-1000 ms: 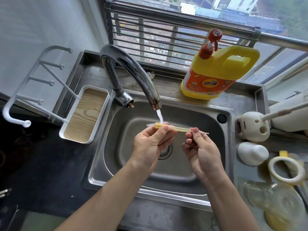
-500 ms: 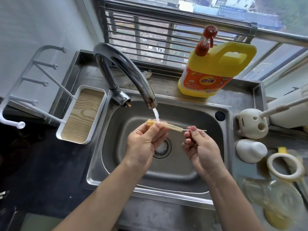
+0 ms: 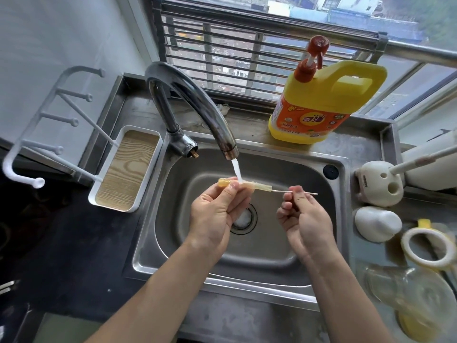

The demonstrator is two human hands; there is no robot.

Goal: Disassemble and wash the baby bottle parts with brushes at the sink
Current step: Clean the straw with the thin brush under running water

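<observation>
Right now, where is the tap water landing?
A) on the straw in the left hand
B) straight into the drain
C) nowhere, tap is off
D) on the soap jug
A: the stream from the faucet hits the yellowish straw pinched by the left hand; the right hand pinches the thin brush wire.

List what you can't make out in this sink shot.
Head view only:
- Bristles of the brush: inside the cloudy straw.
- Middle of the straw: behind left hand fingers.
- The clear bottle: blurred near the corner.
- The white handle: cut off by right edge.
- Small print on the detergent jug: too small.
</observation>
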